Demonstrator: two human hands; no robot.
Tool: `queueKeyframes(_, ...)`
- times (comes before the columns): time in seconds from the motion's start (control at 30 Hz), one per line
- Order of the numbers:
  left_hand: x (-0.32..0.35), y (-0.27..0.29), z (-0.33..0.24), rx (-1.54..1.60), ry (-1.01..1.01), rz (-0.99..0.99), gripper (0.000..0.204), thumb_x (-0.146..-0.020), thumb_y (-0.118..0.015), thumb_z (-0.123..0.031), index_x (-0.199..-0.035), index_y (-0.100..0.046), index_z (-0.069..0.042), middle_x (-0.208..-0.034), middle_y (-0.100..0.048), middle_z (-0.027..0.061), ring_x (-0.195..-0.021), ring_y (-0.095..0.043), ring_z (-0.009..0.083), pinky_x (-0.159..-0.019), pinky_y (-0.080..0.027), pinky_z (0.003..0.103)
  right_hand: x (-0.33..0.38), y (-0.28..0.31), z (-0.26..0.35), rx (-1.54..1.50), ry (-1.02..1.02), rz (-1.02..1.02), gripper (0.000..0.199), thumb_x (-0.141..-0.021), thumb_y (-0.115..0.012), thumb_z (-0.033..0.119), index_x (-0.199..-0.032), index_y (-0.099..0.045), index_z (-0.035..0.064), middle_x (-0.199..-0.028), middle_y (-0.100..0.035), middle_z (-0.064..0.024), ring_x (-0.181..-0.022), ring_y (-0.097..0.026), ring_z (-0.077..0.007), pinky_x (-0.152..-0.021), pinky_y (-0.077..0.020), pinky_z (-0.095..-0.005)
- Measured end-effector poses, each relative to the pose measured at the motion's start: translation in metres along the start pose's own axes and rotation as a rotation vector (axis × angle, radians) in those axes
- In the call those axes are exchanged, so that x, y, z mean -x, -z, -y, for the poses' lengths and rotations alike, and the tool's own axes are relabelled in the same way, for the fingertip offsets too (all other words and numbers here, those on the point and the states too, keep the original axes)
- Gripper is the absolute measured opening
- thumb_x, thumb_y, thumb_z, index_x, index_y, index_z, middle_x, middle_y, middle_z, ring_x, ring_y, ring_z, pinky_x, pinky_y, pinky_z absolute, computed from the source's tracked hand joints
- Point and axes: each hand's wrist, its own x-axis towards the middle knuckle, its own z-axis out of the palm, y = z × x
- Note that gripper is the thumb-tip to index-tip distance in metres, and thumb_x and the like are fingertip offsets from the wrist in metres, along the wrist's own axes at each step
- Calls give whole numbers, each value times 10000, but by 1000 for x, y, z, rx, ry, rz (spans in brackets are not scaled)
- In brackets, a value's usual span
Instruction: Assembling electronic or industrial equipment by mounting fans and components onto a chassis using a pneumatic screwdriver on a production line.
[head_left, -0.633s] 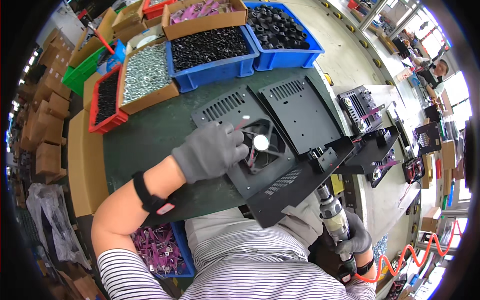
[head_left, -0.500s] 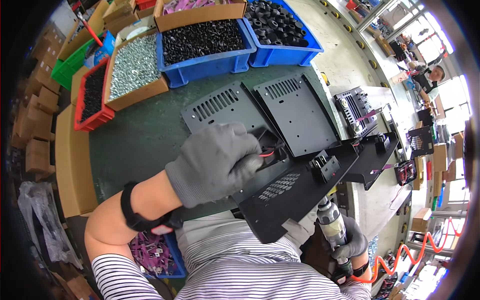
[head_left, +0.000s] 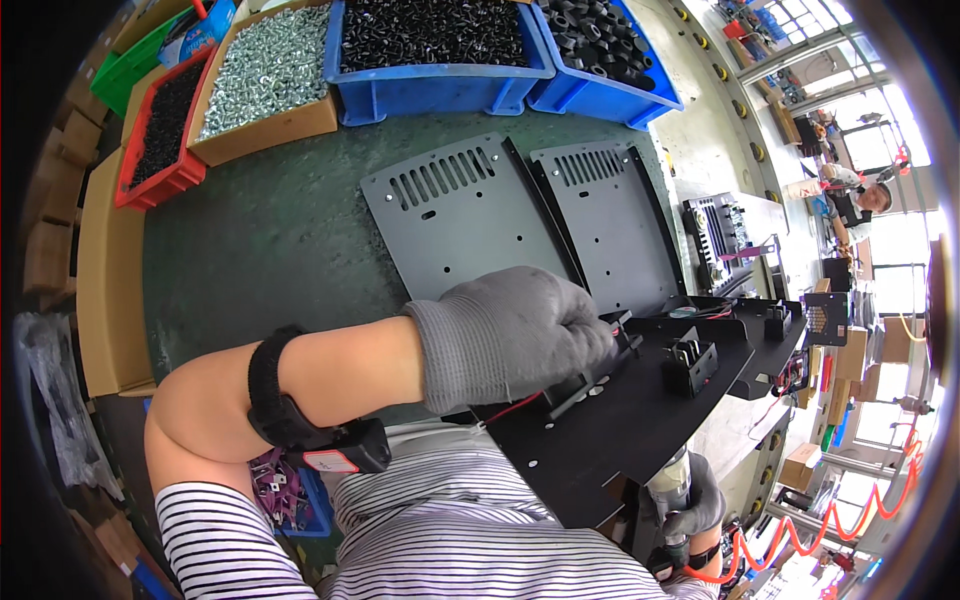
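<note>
My left hand (head_left: 530, 335), in a grey glove, is closed on a small square black part with a red wire, apparently a cooling fan (head_left: 575, 392). It holds the fan against a black sheet-metal panel (head_left: 560, 455); the fingers hide much of it. A black socket block (head_left: 690, 366) stands on the same panel, right of the hand. At the lower right my gloved right hand (head_left: 703, 498) grips an air screwdriver (head_left: 670, 488) fed by an orange coiled hose (head_left: 800, 535). The panel's edge hides the tool's tip.
Two slotted dark panels (head_left: 470, 215) lie beyond my left hand on the green tabletop (head_left: 260, 230). Blue bins (head_left: 440, 90), a carton of silvery fasteners (head_left: 265, 80) and a red bin (head_left: 160, 130) line the back. Another person (head_left: 855, 210) is at the far right.
My left hand has moved right with the fan and brought it over the panel's round perforated area, which is now covered. The screwdriver sits lower, further behind the panel. The view has shifted.
</note>
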Motion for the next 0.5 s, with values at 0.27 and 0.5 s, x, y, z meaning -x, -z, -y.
queueKeyframes(0.27,-9,0,0,-148,-69,24,304,-888,-527,-284,-945,-643,-9,-783,-647,150,-729,-621,244,-688,-486,355,0,7,-3,22,14,-29,791,-413,-866,211,-1067,-516,-62,-799,-621,-76,-651,-587,-139,-577,-471,-245)
queueKeyframes(0.5,-9,-3,1,-224,-133,25,295,-890,-495,-267,-936,-633,-10,-814,-632,188,-765,-617,269,-712,-474,357,-3,8,12,304,53,-21,845,-520,-856,294,-1191,-481,-59,-875,-592,-47,-762,-529,-116,-711,-442,-260)
